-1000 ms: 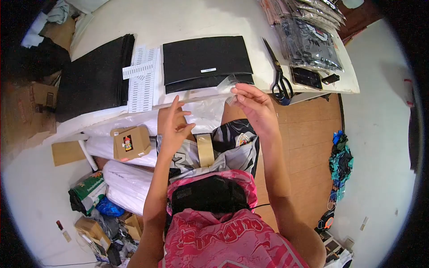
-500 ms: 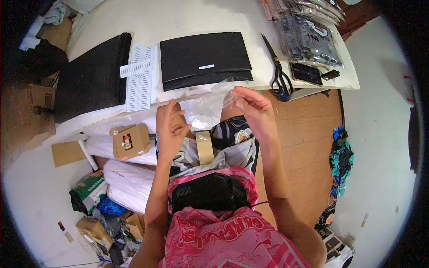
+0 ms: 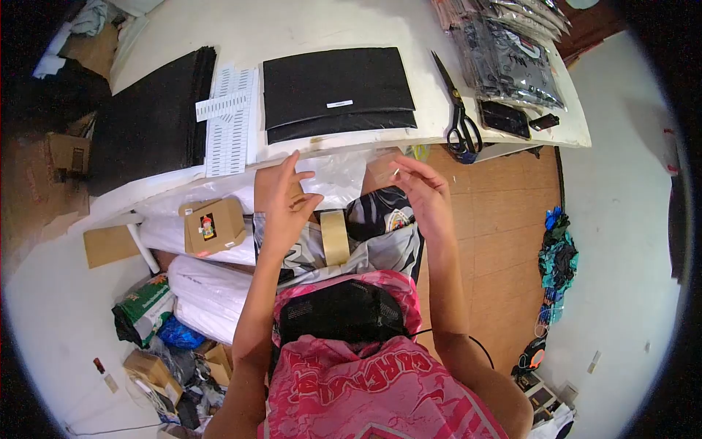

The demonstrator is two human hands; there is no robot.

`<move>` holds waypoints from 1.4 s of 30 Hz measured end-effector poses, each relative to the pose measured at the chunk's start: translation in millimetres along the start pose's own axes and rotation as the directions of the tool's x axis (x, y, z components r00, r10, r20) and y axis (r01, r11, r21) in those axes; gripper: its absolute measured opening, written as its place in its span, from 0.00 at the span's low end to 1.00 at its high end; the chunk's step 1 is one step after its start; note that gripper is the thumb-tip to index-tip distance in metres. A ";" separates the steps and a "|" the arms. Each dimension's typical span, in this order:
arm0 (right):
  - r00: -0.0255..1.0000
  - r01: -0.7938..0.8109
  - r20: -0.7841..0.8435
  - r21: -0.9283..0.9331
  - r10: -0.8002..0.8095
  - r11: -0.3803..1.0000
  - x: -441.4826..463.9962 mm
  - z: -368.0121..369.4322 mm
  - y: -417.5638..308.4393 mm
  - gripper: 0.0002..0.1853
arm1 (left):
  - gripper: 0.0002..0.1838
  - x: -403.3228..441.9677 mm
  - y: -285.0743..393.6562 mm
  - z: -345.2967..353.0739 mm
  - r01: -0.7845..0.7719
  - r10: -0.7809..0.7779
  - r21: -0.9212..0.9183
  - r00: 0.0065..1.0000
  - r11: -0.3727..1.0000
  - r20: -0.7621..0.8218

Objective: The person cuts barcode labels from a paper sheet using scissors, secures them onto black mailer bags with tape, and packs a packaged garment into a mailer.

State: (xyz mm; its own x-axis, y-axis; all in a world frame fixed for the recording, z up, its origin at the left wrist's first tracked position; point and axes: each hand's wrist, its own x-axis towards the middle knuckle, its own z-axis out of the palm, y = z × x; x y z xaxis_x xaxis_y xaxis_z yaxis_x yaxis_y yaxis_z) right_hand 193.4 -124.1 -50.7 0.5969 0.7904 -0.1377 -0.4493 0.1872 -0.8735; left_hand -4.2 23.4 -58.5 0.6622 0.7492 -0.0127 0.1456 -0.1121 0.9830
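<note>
My left hand (image 3: 287, 208) hangs over my lap by the table's front edge, its fingers apart and nothing visible in them. Across from it, my right hand (image 3: 428, 196) is closed in a pinch, with a tiny whitish bit showing at the fingertips; its kind is too small to tell. Between my thighs sits a roll of tape (image 3: 336, 238) with a tan face. Just beyond the hands, a flat black package (image 3: 336, 80) with a small white label lies on the white table (image 3: 322, 22). Clear plastic (image 3: 340, 179) shows below the table edge.
Black scissors (image 3: 459, 121), a dark phone (image 3: 504, 119) and a pile of bagged garments (image 3: 515, 69) lie on the right. Label sheets (image 3: 228, 146) and stacked black sheets (image 3: 150, 121) lie left. A small cardboard box (image 3: 213, 227) rests on white wrapped rolls (image 3: 208, 296).
The clear film that stretched from my right fingers is no longer visible there. My right hand has shifted slightly right and down; my left hand's fingers have spread a little.
</note>
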 end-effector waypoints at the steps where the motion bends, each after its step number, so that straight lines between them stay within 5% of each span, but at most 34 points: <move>1: 0.999 -0.023 -0.042 0.033 0.024 0.999 -2.8 -4.2 3.0 0.15 | 0.44 -0.4 2.2 -0.1 0.001 -0.001 0.001 1.000 1.000 0.001; 4: 0.997 -0.040 -0.057 0.056 0.043 0.998 -9.7 -16.2 9.2 0.15 | 0.44 -0.8 6.7 -0.7 -0.011 0.012 -0.025 0.998 1.000 0.057; 9: 0.997 -0.032 -0.069 0.098 0.038 0.995 -14.8 -22.3 15.9 0.15 | 0.43 0.5 8.5 -2.3 -0.334 0.305 0.306 0.942 0.892 0.137; 15: 0.994 -0.030 -0.097 0.149 0.045 0.988 -16.1 -22.2 13.4 0.15 | 0.44 -34.8 37.9 9.7 -0.207 0.181 0.141 0.967 0.968 0.177; 21: 0.996 -0.015 -0.083 0.157 0.028 0.987 -13.4 -21.2 16.9 0.15 | 0.42 -51.8 39.6 -5.3 -0.028 -0.004 0.200 0.988 0.979 0.157; 28: 0.996 -0.012 -0.085 0.156 0.025 0.988 -13.6 -21.6 19.9 0.15 | 0.36 -53.0 30.5 3.7 -0.035 0.021 0.105 0.991 0.994 0.131; 34: 0.994 -0.002 -0.105 0.146 0.017 0.989 -17.0 -24.5 19.3 0.16 | 0.33 -52.1 36.6 3.1 -0.202 0.169 0.270 0.975 0.941 0.142; 36: 0.995 0.003 -0.100 0.157 0.013 0.988 -17.0 -26.9 20.5 0.16 | 0.30 -55.6 33.2 -0.3 -0.390 0.319 0.333 0.915 0.859 0.249; 42: 0.994 0.000 -0.109 0.190 0.021 0.982 -16.1 -30.2 17.8 0.16 | 0.33 -93.8 42.9 -10.9 -0.465 0.268 0.407 0.850 0.786 0.453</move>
State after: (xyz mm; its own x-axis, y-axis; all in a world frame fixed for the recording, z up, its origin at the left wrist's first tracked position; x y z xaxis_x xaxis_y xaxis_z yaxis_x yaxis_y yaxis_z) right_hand 195.9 -151.1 -78.1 0.6563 0.7259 -0.2058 -0.5670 0.2946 -0.7692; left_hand -68.0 -44.5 -13.2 0.9350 0.3115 0.1695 0.1063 -0.7022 0.7040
